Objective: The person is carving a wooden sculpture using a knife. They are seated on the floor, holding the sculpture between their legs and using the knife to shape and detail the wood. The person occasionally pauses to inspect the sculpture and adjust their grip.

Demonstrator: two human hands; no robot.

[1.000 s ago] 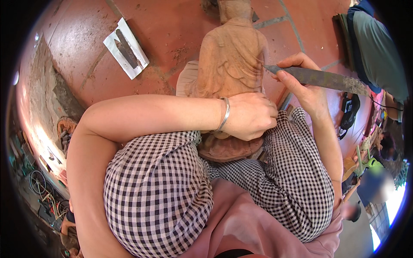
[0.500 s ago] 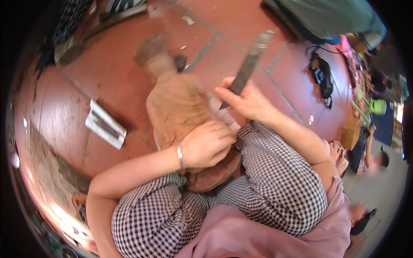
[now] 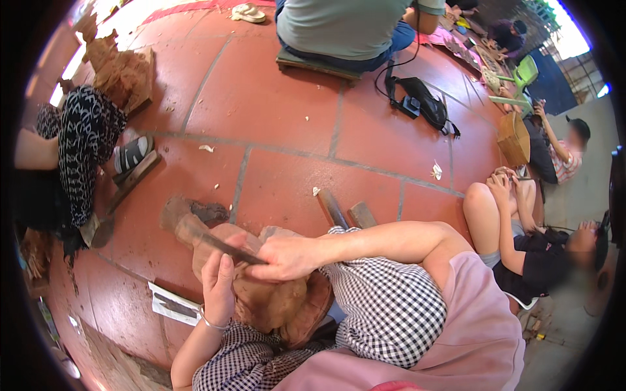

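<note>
A carved wooden figure (image 3: 267, 303) with a rounded head leans away from me between my knees. My right hand (image 3: 285, 258) is closed round one end of a dark flat file (image 3: 228, 247), which points left above the figure and is blurred along its length. Close to the file, my left hand (image 3: 219, 287) is raised with its fingers stretched upward. It grips nothing; whether its fingertips touch the file I cannot tell. On the floor left of the figure, a second dark flat tool lies on a white sheet (image 3: 158, 302).
Two short tool pieces (image 3: 333, 208) lie beyond my right knee. A black waist bag (image 3: 420, 104) rests on the tiles near a seated person (image 3: 345, 29). Another person's sandalled foot (image 3: 132, 156) is at the left. Further people sit at the right, near a green chair (image 3: 521, 75).
My view has swung up and right. The file has swung from upright to pointing left over the figure. My left hand has let go of the figure and risen beside the file.
</note>
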